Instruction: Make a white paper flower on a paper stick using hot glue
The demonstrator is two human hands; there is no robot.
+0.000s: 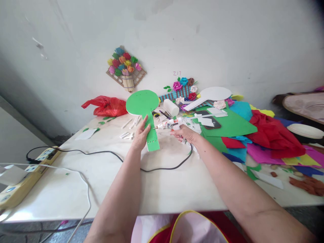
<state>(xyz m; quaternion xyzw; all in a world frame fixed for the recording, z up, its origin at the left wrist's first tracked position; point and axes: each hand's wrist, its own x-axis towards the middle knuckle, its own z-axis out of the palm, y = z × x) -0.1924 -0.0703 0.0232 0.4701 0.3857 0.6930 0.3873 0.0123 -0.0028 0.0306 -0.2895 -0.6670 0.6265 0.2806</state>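
Note:
My left hand (140,135) is closed on the handle of a green fan-shaped cutout (142,102), thumb lying across its front. The cutout has a round head, a straight handle and a row of small marks near the lower end. In my right hand (186,133) is a white glue gun (167,125), gripped by its handle. Its metal tip points left and sits close to the right edge of the green handle; whether they touch I cannot tell. A black cord (167,168) runs from the gun across the table.
Short white sticks (133,122) and a red plastic bag (106,105) lie at the back left. A yellow power strip (32,175) stands at the left edge. On the right are a white fan-shaped cutout (217,92), green sheets (239,123) and crumpled red paper (273,133).

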